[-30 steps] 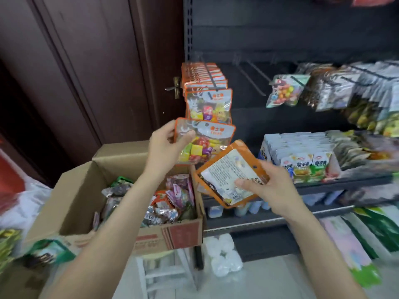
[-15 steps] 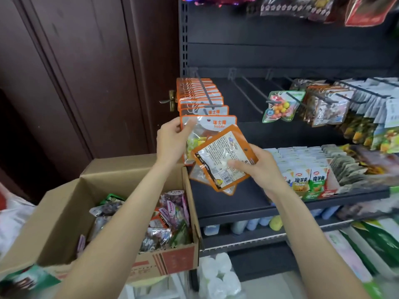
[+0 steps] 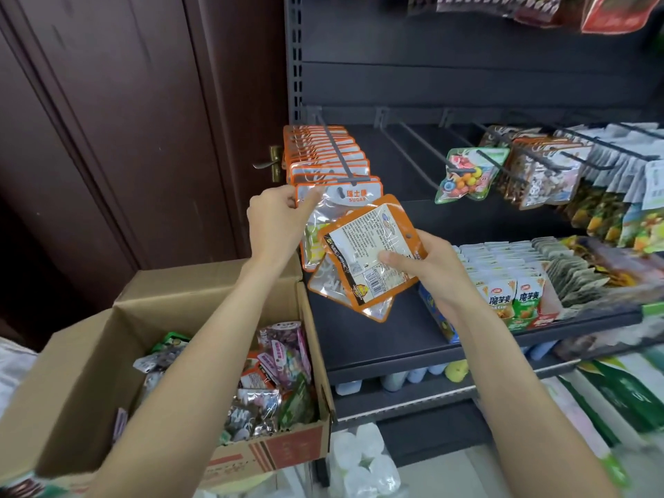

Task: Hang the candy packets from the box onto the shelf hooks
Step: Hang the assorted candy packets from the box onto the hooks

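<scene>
The left hand [image 3: 276, 217] pinches the top corner of an orange-edged candy packet [image 3: 337, 203] at the tip of the leftmost shelf hook [image 3: 337, 156], in front of the packets already hanging there. Just right of that hook's tip, the right hand [image 3: 427, 267] has its fingers clamped on two more packets [image 3: 366, 253] (backs facing up). Below left of the hook sits the open box [image 3: 90, 357] of candy.

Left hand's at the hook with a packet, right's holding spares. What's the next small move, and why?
Probably slide the front packet back along the hook: the left hand pinches its top corner with its hole at the hook's tip. The right hand holds the next packets.
</scene>
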Motion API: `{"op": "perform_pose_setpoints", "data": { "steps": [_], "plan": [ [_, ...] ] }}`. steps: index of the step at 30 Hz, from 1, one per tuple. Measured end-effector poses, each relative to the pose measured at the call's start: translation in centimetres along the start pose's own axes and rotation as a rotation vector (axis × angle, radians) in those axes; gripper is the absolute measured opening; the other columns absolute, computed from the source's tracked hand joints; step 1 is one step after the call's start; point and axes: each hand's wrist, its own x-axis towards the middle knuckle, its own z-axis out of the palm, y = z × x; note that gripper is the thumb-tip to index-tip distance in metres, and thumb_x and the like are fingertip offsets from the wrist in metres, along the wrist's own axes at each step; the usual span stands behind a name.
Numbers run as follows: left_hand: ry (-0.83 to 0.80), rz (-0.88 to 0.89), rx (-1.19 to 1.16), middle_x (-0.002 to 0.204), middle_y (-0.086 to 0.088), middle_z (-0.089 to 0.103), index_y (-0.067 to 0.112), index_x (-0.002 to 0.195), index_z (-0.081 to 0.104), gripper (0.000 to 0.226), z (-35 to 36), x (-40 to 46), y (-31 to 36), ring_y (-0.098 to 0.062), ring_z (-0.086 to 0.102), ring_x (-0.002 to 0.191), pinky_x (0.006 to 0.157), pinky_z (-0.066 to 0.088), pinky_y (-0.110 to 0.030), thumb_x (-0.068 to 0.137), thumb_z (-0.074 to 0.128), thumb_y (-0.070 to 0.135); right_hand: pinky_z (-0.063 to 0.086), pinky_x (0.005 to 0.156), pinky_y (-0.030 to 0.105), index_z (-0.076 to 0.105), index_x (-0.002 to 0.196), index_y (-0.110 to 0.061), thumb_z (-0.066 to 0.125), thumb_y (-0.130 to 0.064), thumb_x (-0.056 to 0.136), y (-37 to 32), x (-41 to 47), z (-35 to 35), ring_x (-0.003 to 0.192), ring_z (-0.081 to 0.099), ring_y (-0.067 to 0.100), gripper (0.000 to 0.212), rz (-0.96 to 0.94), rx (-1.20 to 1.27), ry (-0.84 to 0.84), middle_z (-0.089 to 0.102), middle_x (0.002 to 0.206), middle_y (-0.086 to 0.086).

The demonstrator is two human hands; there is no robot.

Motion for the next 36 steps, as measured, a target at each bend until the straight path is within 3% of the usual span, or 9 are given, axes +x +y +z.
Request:
{"op": "perform_pose_setpoints", "data": {
  "steps": [5,9,13,18,22,24,27,30,36],
  "plan": [
    [0.023,0.026,0.260,0.049,0.001,0.049,0.014,0.053,0.047,0.057,-0.3,0.6,-0.3,-0.021,0.052,0.052,0.056,0.043,-0.032,0.085,0.060,0.059,0.059,0.079,0.030,0.065,0.114,-0.017,0.075,-0.015,0.082,0.4,0.8,0.4,0.094,0.070,0.011,0.033,0.025,0.001,0.051,0.072,0.109,-0.003],
    [0.105,0.062,0.226,0.061,0.011,0.054,0.013,0.074,0.057,0.046,-0.4,0.4,-0.7,-0.014,0.058,0.063,0.065,0.044,-0.029,0.082,0.065,0.058,0.059,0.082,0.035,0.063,0.118,-0.018,0.075,-0.017,0.082,1.0,0.6,0.2,0.098,0.070,0.012,0.037,0.028,0.021,0.087,0.072,0.111,-0.004],
    [0.129,0.066,0.139,0.078,0.012,0.059,0.017,0.090,0.055,0.039,-0.4,-0.5,-0.7,-0.005,0.054,0.070,0.064,0.030,-0.004,0.080,0.070,0.051,0.058,0.083,0.036,0.061,0.119,-0.017,0.074,-0.015,0.083,1.3,0.1,0.1,0.101,0.068,0.013,0.038,0.040,0.039,0.133,0.070,0.114,-0.003],
    [0.155,0.050,0.095,0.093,0.007,0.059,0.020,0.104,0.052,0.047,-0.5,-0.9,-0.8,-0.009,0.058,0.065,0.068,0.052,-0.036,0.078,0.070,0.055,0.058,0.083,0.034,0.061,0.119,-0.016,0.073,-0.014,0.084,1.0,-0.7,-0.1,0.101,0.068,0.013,0.037,0.045,0.069,0.148,0.070,0.114,-0.002],
    [0.238,0.064,-0.087,0.090,0.000,0.057,0.017,0.102,0.055,0.031,-1.3,-3.3,0.9,-0.006,0.052,0.063,0.065,0.049,-0.032,0.085,0.067,0.040,0.058,0.083,0.034,0.063,0.116,-0.019,0.071,-0.014,0.082,0.7,-2.5,-0.8,0.102,0.069,0.015,0.035,0.023,0.194,0.152,0.072,0.112,-0.002],
    [0.139,0.028,-0.306,0.090,0.001,0.058,0.020,0.101,0.054,0.023,-1.4,-6.1,2.2,-0.002,0.052,0.073,0.068,0.045,-0.023,0.088,0.065,0.036,0.058,0.082,0.031,0.062,0.114,-0.019,0.069,-0.017,0.078,0.8,-3.8,-1.2,0.103,0.069,0.016,0.037,0.020,0.354,0.154,0.072,0.111,-0.002],
    [-0.318,-0.210,-0.568,0.108,0.012,0.061,0.029,0.111,0.051,0.036,-0.9,-9.8,4.2,0.006,0.059,0.092,0.080,0.045,-0.010,0.082,0.069,0.039,0.058,0.075,0.027,0.060,0.120,-0.017,0.064,-0.018,0.076,1.4,-5.6,-1.5,0.103,0.069,0.017,0.044,0.050,0.630,0.178,0.072,0.113,0.001],
    [-0.688,-0.392,-0.762,0.110,0.010,0.070,0.026,0.114,0.056,0.034,0.5,-11.0,5.4,-0.003,0.066,0.099,0.087,0.052,-0.020,0.082,0.065,0.035,0.058,0.077,0.027,0.060,0.121,-0.018,0.059,-0.016,0.081,2.0,-6.8,-1.3,0.103,0.068,0.016,0.040,0.063,0.801,0.208,0.070,0.116,0.002],
    [-0.604,-0.378,-0.671,0.105,-0.001,0.073,0.020,0.100,0.065,0.012,3.2,-10.5,5.9,-0.017,0.069,0.097,0.090,0.054,-0.038,0.096,0.054,0.018,0.057,0.073,0.024,0.057,0.127,-0.015,0.059,-0.014,0.086,3.2,-8.4,-3.1,0.104,0.068,0.014,0.041,0.052,0.892,0.529,0.068,0.120,0.003]
  ]
}}
